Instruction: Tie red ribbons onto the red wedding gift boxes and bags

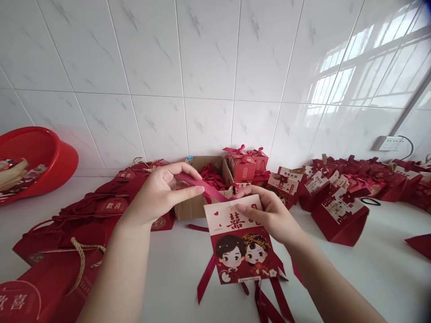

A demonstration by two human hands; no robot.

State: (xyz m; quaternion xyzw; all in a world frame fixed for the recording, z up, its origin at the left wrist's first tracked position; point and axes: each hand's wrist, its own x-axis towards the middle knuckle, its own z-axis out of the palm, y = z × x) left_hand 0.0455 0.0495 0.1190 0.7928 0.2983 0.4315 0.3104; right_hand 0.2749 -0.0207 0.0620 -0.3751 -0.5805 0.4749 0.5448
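My left grip (168, 190) is closed on a red ribbon (218, 195), pinched between thumb and forefinger. The ribbon slopes from there to my right grip (271, 213), at the top edge of the item under inspection.

That item, a printed wedding favour box (232, 244), is held in my right grip by its upper right corner, thumb across the front. It hangs slightly tilted above the white tabletop (171, 273), below and between both grips. I record a cream upper band bearing a red double-happiness character and small red hearts, part of it covered by my thumb. The red lower panel carries two cartoon figures, a white flower and a pale strip reading "happy wedding". Ribbon tails (206, 279) show below and beside it; I cannot tell whether they are fastened to it.

Beyond the grips stands a cardboard carton (190, 206) containing red ribbons (215, 178), with bow-tied cube boxes (244, 169) just to its right. Right of my right grip, red-and-cream gift boxes (343, 220) stand in a group, a black loop (371, 202) lying near them. Left of my left grip, red gift bags (107, 208) are crowded together, one with a twisted gold cord (80, 260); farther left is a tilted red basin (65, 159).
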